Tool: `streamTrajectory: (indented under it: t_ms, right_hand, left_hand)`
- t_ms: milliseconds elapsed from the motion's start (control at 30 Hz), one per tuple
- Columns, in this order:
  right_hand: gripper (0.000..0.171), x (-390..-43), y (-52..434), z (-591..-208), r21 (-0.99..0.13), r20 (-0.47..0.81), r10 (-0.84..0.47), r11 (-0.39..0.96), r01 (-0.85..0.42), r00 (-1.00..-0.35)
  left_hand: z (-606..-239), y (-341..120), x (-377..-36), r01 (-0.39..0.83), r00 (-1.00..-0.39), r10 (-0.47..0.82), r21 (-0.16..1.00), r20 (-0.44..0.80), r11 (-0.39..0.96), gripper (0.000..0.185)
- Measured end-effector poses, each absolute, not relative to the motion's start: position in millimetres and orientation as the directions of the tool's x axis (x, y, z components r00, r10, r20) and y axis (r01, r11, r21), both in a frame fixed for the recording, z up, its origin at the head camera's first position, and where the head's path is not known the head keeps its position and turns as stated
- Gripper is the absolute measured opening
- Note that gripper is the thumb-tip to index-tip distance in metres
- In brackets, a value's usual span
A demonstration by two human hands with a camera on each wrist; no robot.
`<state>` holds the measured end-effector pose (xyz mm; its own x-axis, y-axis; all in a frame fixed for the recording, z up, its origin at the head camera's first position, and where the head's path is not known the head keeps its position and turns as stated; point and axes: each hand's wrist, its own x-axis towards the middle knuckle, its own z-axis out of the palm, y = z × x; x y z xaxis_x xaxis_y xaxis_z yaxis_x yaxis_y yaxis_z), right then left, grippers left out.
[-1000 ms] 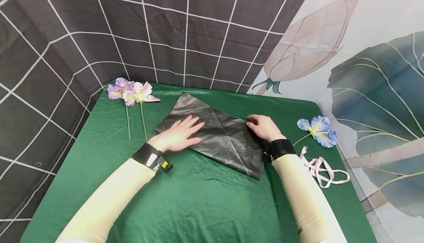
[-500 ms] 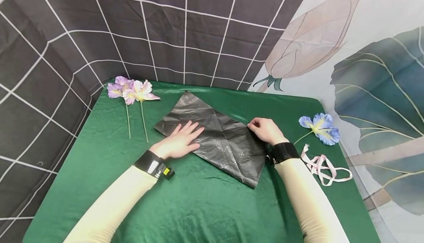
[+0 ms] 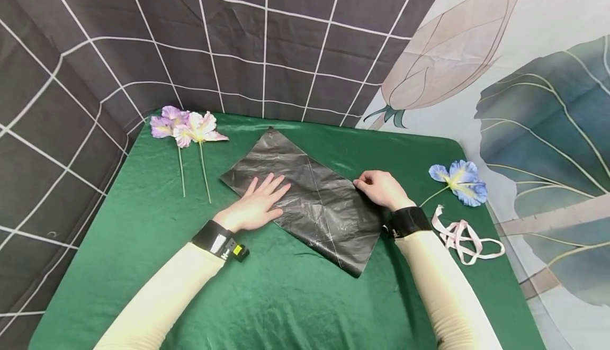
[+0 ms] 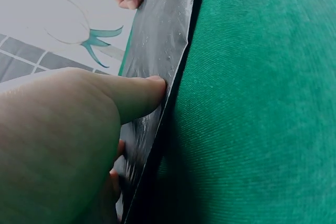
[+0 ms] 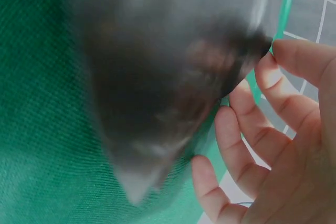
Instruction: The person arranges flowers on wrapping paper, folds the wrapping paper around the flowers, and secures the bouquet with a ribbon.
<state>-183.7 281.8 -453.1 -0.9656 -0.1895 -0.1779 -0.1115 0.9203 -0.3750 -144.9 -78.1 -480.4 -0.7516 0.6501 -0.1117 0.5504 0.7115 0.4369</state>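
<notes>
A creased, glossy black plastic sheet [image 3: 310, 191] lies slantwise on the green cloth. My left hand [image 3: 254, 204] rests palm down on its left part with the fingers spread straight. In the left wrist view the thumb [image 4: 142, 95] lies along the sheet's near edge. At the sheet's right corner, my right hand [image 3: 381, 188] pinches the edge. The right wrist view has that corner between thumb and index finger [image 5: 270, 77], the other fingers curled below it. There the sheet is blurred and its lower tip hangs off the hand's grip, over the cloth.
Two artificial irises, one purple [image 3: 164, 125] and one pink-white [image 3: 202, 127], lie at the back left. On the right are a blue iris [image 3: 464, 183] and a loosely looped pale pink ribbon [image 3: 462, 239]. Behind the green-covered table [image 3: 267, 302] hang a gridded dark curtain and a printed cloth.
The sheet has turned slightly, its near right tip shifting toward me and left. My right fingers have closed on its edge. The left hand has slid a little toward me.
</notes>
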Motion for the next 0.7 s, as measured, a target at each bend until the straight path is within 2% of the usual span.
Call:
streamTrajectory:
  t_ms: [333, 533, 700]
  right_hand:
    - [0.035, -184.5, 284.7, -451.9, -0.415, -0.260, -0.249, 0.901, -0.125, -0.933]
    - [0.030, -181.5, 286.3, -447.1, -0.514, -0.355, -0.342, 0.849, -0.124, -0.870]
    - [0.029, -179.3, 288.6, -444.2, -0.654, -0.439, -0.379, 0.756, 0.001, -0.815]
  left_hand:
    - [-480.2, -75.9, -149.7, 0.570, -0.748, 0.654, 0.401, -0.108, 0.718, 0.068]
    - [-481.8, -75.0, -152.6, 0.586, -0.766, 0.640, 0.347, -0.057, 0.733, 0.068]
    - [-484.1, -76.4, -154.5, 0.565, -0.794, 0.607, 0.327, -0.037, 0.758, 0.069]
